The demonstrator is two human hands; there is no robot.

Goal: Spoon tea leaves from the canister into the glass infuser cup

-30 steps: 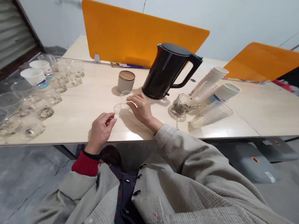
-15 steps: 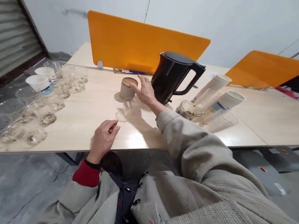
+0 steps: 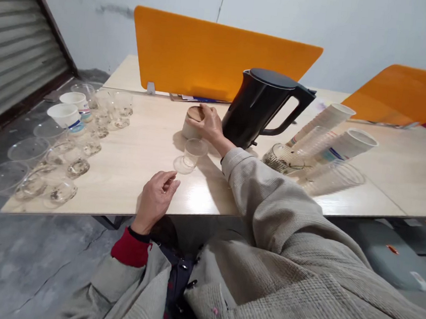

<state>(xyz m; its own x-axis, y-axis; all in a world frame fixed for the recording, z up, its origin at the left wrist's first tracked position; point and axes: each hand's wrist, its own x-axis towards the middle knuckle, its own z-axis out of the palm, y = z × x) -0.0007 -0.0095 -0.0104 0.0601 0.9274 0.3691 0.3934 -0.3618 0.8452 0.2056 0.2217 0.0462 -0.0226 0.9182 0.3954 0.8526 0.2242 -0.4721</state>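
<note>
Pale table (image 3: 142,142) | right grip (image 3: 211,125) clasping canister (image 3: 188,129) round its top | left grip (image 3: 157,194) slightly parted, clear cup (image 3: 193,155) just beyond

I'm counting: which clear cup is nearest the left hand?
The lone cup just beyond the left hand, in front of the canister; other clear cups are grouped at left or stacked at right.

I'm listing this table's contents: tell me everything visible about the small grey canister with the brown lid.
The small round grey canister looks matte, its brown, wooden-looking lid apparently on. It stands upright on the pale wooden table, left of the black kettle, behind a clear plastic cup. The right hand grips its top, hiding part.
</note>
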